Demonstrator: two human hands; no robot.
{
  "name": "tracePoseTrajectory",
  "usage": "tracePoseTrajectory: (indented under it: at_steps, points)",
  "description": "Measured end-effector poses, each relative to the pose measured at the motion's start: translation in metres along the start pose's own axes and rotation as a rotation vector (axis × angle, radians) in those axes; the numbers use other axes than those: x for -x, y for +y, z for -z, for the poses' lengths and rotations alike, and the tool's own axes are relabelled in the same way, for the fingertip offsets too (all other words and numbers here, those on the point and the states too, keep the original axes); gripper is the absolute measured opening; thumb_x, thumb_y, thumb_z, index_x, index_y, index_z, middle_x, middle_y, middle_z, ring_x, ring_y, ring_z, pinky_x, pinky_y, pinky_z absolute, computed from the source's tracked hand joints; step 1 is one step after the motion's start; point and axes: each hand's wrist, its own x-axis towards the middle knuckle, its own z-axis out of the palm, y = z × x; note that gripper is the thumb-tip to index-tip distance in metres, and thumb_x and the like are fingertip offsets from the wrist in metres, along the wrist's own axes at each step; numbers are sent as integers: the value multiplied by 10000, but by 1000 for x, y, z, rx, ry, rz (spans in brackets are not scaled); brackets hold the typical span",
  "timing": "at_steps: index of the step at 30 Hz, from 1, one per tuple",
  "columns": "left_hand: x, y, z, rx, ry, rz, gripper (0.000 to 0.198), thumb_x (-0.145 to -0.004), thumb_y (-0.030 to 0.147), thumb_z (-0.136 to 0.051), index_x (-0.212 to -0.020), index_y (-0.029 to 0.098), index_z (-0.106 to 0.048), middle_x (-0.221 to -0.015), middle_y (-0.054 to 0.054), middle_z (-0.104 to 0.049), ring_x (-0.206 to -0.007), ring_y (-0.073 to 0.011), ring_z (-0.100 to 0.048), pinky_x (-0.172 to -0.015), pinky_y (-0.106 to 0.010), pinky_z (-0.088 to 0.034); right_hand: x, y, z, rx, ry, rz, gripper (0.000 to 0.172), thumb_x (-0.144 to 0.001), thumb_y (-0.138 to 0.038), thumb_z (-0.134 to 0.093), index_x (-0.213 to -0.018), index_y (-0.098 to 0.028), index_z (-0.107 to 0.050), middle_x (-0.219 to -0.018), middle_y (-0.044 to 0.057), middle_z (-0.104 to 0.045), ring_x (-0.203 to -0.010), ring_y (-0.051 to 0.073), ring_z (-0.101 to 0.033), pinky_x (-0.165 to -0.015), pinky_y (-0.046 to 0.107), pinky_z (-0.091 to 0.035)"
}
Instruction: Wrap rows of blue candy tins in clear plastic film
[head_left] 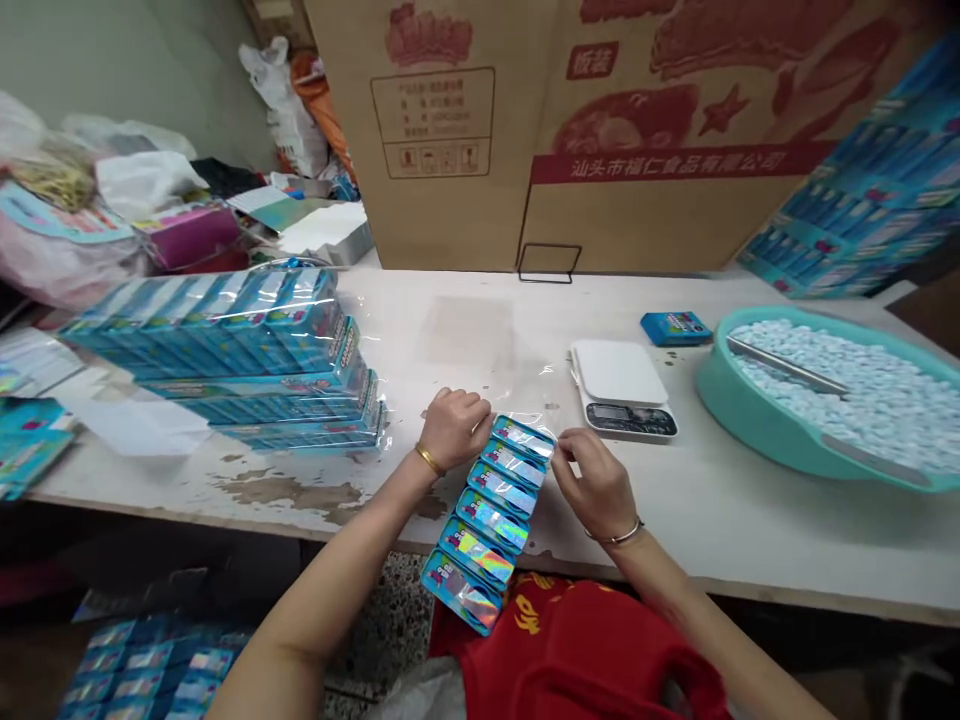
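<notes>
A row of several small blue boxes with shiny holographic fronts [487, 520] sits in a clear plastic sleeve, slanting from the table's front edge out over my lap. My left hand [452, 427] is closed on the sleeve's far left corner. On the right, my right hand [592, 483] pinches the sleeve's upper edge with thumb and fingers. A gold bangle is on my left wrist and a thin bracelet on my right.
Wrapped stacks of the same blue boxes [247, 350] stand at the left. A white digital scale [621, 388], one loose blue box [676, 327] and a teal basin [750, 420] of pale candies with a metal scoop lie right. Large cardboard cartons [600, 130] rise behind.
</notes>
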Motion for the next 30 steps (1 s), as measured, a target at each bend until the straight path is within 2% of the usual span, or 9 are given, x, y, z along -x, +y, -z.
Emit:
tracePoseTrajectory:
  at_steps: [2, 6, 11, 15, 17, 22, 24, 27, 30]
  points:
    - [1, 1, 0, 75, 42, 40, 247, -888, 260, -475, -673, 165, -552, -674, -31, -584, -681, -164, -519, -678, -323, -324, -1, -2, -1, 24, 18, 25, 80, -883, -92, -473, -879, -169, -494, -847, 79, -577, -805, 172, -561, -715, 305, -495]
    - [3, 3, -4, 499, 123, 265, 237, -856, 243, -504, -632, 168, -522, -604, 7, -518, -585, -118, -460, -592, -256, -348, -4, -5, -5, 82, 50, 88, 106, -864, -67, -502, -916, -160, -503, -881, 95, -597, -861, 189, -577, -759, 312, -509]
    - [2, -1, -4, 409, 153, 258, 256, -860, 258, -512, -621, 167, -509, -618, 5, -512, -612, -120, -451, -618, -262, -343, -13, -7, -13, -16, 65, -14, 104, -869, -63, -482, -856, -166, -493, -817, 75, -577, -795, 169, -556, -711, 298, -495]
    - [0, -9, -1, 512, 106, 353, 274, -871, 287, -518, -625, 166, -528, -596, 13, -515, -571, -111, -444, -580, -249, -344, -19, -8, -18, -130, 58, -123, 110, -885, -81, -471, -827, -173, -485, -785, 56, -550, -756, 152, -523, -662, 277, -472]
    - [3, -13, 4, 426, 81, 265, 270, -891, 279, -501, -650, 165, -546, -620, 1, -541, -596, -122, -466, -605, -263, -352, -16, -9, -17, -114, 51, -83, 104, -881, -74, -470, -851, -170, -494, -795, 62, -560, -775, 157, -531, -684, 284, -476]
    - [29, -18, 14, 20, 21, -116, 260, -930, 231, -442, -733, 167, -598, -658, -39, -565, -678, -180, -485, -681, -328, -345, 3, -16, -14, -1, -13, 68, 137, -842, -41, -516, -924, -151, -510, -836, 89, -595, -821, 181, -548, -691, 287, -465]
    - [38, -18, 10, -26, 18, -77, 242, -930, 250, -444, -780, 165, -614, -667, -45, -572, -683, -195, -492, -669, -337, -336, 9, -18, -16, 59, -15, 8, 113, -839, -66, -515, -896, -161, -495, -811, 79, -590, -779, 183, -533, -671, 293, -442]
    - [44, -19, -3, -32, -8, 92, 216, -917, 297, -467, -877, 148, -618, -730, -58, -608, -725, -210, -533, -674, -342, -337, 15, -18, -21, 172, -31, -233, 65, -842, -185, -519, -888, -173, -475, -803, 61, -585, -736, 186, -535, -654, 301, -406]
    - [44, -18, -14, -46, -82, 180, 243, -916, 292, -462, -772, 161, -608, -668, -40, -608, -668, -202, -542, -666, -342, -326, 18, -16, -27, 245, -119, -433, 131, -830, -291, -532, -874, -173, -496, -749, 33, -591, -674, 179, -548, -617, 299, -355]
